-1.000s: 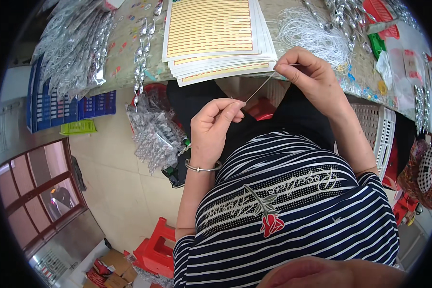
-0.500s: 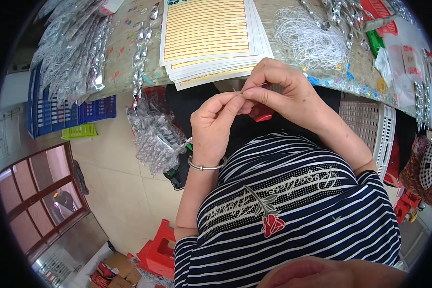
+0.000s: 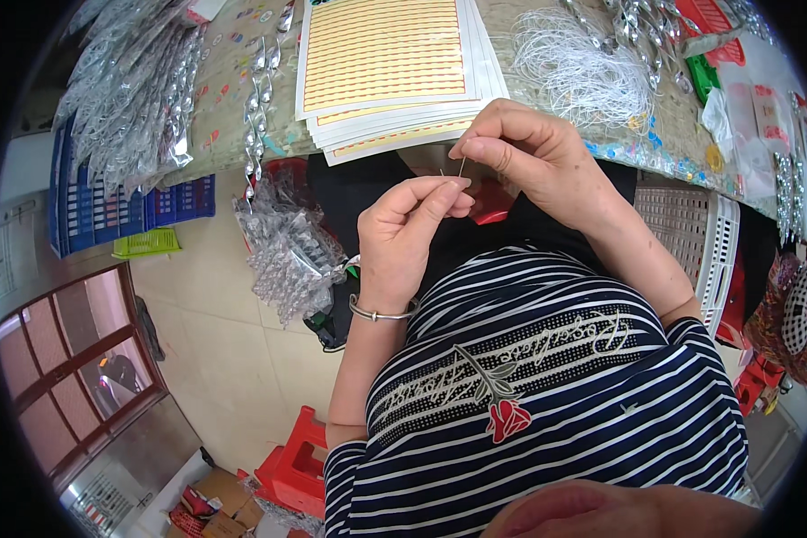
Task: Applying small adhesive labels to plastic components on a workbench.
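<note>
In front of my chest, both hands are raised and pinching. A thin, pale, thread-like strand (image 3: pixel 462 167) runs almost upright between them, too fine to tell its exact kind. Its lower part sits between the thumb and forefinger of my left hand (image 3: pixel 401 229), where a short thin end also pokes up. Higher and to the right, my right hand (image 3: pixel 538 157) grips the upper part in its fingertips. Beyond the hands, a stack of white sheets with yellow and red rows (image 3: pixel 386 63) lies at the table's near edge.
A heap of white string (image 3: pixel 578 72) lies right of the sheets on the worn table (image 3: pixel 220 112). Silver twisted ornaments in clear bags (image 3: pixel 134 90) pile up at left, over a blue crate (image 3: pixel 184 199). A white basket (image 3: pixel 713 260) stands at right, a red stool (image 3: pixel 296 466) lower left.
My hands have drawn slightly apart. The right fingertips have risen off the left ones, so a stretch of the strand shows between them. The left hand has barely moved.
</note>
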Action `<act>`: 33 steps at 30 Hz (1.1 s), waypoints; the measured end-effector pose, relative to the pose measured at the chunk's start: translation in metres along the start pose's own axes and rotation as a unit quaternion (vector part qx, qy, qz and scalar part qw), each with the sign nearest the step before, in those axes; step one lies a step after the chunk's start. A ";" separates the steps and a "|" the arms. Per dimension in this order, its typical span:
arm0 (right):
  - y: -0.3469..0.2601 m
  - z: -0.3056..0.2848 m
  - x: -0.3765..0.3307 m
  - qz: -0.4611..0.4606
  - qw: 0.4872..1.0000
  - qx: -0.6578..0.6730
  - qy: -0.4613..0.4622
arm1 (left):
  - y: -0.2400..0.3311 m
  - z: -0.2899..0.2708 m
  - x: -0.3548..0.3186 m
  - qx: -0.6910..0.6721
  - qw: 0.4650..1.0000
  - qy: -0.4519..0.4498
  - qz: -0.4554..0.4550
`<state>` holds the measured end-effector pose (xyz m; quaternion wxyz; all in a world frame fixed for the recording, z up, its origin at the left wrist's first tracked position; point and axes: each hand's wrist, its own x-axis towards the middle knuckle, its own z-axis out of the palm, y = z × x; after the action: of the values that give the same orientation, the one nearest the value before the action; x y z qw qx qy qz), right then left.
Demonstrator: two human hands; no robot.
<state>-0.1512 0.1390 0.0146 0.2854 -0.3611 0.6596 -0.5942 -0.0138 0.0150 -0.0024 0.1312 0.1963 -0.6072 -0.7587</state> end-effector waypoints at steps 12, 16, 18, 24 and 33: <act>0.002 -0.001 0.001 -0.033 0.998 -0.051 -0.036 | -0.003 -0.003 0.000 0.021 1.000 -0.004 -0.008; 0.001 0.001 0.000 -0.023 0.997 -0.063 -0.044 | -0.004 -0.005 -0.001 0.040 0.999 -0.010 -0.006; 0.004 0.001 0.001 -0.042 0.996 -0.073 -0.041 | -0.003 -0.004 0.000 0.059 0.998 -0.009 -0.013; -0.003 -0.001 0.002 -0.056 0.987 -0.137 -0.068 | -0.003 -0.006 -0.002 0.098 0.995 -0.018 -0.027; 0.002 0.000 0.003 -0.067 0.995 -0.068 -0.020 | -0.002 0.003 -0.002 -0.074 0.997 0.024 -0.013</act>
<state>-0.1534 0.1365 0.0132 0.2333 -0.4345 0.6669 -0.5587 -0.0136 0.0193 -0.0039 0.1499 0.2123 -0.5435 -0.7981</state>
